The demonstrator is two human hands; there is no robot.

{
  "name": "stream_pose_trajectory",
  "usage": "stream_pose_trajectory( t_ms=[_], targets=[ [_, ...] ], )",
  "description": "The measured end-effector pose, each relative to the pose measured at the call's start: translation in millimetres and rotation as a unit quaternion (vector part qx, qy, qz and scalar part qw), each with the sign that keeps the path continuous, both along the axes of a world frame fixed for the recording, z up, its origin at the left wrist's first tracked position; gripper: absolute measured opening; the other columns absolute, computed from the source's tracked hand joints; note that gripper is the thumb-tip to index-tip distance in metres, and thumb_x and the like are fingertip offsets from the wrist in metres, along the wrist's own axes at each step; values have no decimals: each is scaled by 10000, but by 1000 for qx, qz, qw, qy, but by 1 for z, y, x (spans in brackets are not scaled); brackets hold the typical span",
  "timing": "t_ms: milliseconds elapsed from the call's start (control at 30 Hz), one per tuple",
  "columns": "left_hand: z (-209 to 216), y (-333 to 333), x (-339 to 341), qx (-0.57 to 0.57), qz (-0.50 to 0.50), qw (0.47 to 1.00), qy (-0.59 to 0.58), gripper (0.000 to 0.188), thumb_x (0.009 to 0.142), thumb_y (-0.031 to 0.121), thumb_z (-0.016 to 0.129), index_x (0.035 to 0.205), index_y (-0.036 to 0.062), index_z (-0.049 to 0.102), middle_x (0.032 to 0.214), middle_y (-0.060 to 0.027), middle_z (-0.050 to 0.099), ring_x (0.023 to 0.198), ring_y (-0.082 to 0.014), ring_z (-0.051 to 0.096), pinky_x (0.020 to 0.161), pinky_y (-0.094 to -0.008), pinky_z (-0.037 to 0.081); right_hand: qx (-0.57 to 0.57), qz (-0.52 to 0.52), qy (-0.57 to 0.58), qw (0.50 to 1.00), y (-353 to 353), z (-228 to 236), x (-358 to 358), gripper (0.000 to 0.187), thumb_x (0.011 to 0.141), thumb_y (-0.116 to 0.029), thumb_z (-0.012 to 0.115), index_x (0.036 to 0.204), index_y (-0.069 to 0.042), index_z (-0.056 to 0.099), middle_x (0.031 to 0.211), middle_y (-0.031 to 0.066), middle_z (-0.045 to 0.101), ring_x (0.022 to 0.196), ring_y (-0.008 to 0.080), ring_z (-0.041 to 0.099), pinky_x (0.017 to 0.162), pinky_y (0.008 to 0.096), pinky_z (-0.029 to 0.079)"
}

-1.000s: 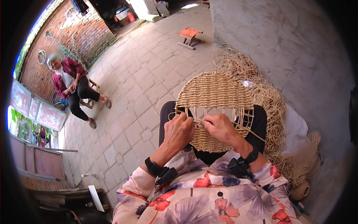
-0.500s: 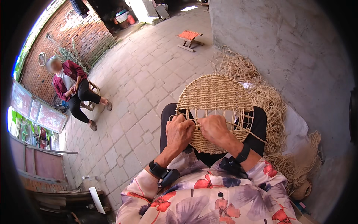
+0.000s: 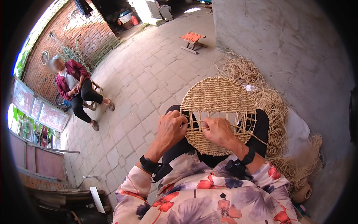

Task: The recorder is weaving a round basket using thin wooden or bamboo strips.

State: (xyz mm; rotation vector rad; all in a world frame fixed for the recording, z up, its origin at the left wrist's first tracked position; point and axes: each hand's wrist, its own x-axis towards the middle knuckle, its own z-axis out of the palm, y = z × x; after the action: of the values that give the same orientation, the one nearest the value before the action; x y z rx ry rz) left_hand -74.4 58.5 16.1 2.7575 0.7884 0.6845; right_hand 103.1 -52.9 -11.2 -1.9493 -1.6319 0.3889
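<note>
A round woven straw-cord mat rests on my lap, tilted up against my knees. Its far half and near edge are densely woven, while a band of bare ribs crosses between them. At the left rim my left hand is closed, its fingertips pinching a thin straw cord. My right hand is curled over the open band, thumb and forefinger pinched on the cord among the ribs. Its fingertips are partly hidden. A loose cord end sticks out past the mat's right side.
Heaped straw cord lies along the grey wall to my right, beside a white sheet and a round brown pot. An orange-topped folding stool stands ahead on the paving. A seated person is at the left.
My left hand has moved left and slightly up, away from my right hand, to the mat's left rim. The right hand stays over the open band. The whole view has shifted slightly.
</note>
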Motion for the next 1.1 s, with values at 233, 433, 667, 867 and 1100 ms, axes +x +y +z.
stream_pose_trajectory(
  t_ms=[233, 433, 667, 867, 1100],
  targets=[
    [-8, -1, -1, 9, -9, 1000, -21, 66, 731, 100, 683, 777, 63, 713, 729, -85, 581, 691, -279, 592, 609, -408, 458, 27, 9, 12, 1000, -3, -4, 0, 145, 734, -163, 641, 790, -30, 634, 681, 206, 645, 679, 386, 656, 659, 486, 512],
    [-16, -16, -11, -76, 79, 993, -50, 28, 731, 101, 677, 730, 73, 676, 754, -65, 610, 663, -277, 603, 576, -395, 462, 104, 43, 89, 990, -12, -6, 7, 106, 745, -135, 635, 783, -45, 593, 663, 167, 622, 645, 373, 636, 596, 473, 484],
    [-5, -28, 1, -109, 51, 982, -144, 130, 749, 98, 721, 879, 106, 713, 828, -63, 607, 697, -262, 609, 600, -373, 479, 93, 26, 92, 991, -23, -2, 10, 98, 772, -100, 633, 791, -25, 572, 674, 185, 618, 654, 379, 635, 600, 466, 491],
    [-8, -23, 24, -55, -105, 993, -4, 141, 752, 180, 755, 893, 178, 743, 818, 2, 567, 834, -187, 531, 745, -346, 346, 108, 29, 110, 988, -21, -2, 10, 91, 807, -94, 627, 813, -15, 582, 696, 196, 632, 677, 387, 644, 615, 466, 501],
    [-19, -18, 22, -49, -105, 993, -26, 106, 747, 180, 758, 847, 159, 729, 816, 4, 563, 819, -188, 522, 722, -353, 335, 84, 33, 146, 985, -21, 4, 11, 105, 830, -104, 624, 854, -5, 596, 731, 200, 651, 708, 379, 658, 644, 466, 506]
  ],
)
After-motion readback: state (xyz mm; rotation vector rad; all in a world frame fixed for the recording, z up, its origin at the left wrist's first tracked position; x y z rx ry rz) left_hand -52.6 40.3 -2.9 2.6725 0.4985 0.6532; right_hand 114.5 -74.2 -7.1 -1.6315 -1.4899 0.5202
